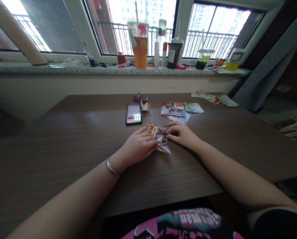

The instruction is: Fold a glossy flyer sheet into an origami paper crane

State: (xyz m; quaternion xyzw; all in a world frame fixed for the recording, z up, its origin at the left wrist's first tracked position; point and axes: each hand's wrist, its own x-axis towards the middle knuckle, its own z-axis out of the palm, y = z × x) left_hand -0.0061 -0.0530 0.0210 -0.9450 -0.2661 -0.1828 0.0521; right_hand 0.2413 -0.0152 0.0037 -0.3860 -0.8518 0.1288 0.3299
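A piece of colourful printed paper (160, 134), partly folded and showing creases and a pointed lower corner, lies on the brown table. My left hand (141, 146) is on its left side, with fingers bent over the edge and holding it. From the right, my right hand (182, 133) pinches the paper's other edge between curved fingers and thumb; the fingertips are partly hidden. Just beyond the left hand is a phone (134, 114) with a lit, blurred screen. Behind it sit two small folded paper figures, one dark red and blue (140, 97), one whitish (145, 106).
Printed leaflets (173, 109) and green paper slips (193, 108) lie beyond my right hand, with more slips (227, 100) at the far right corner. The windowsill (93, 70) holds a tall orange drink cup (140, 49), bottles, a dark cup (173, 54) and small clutter.
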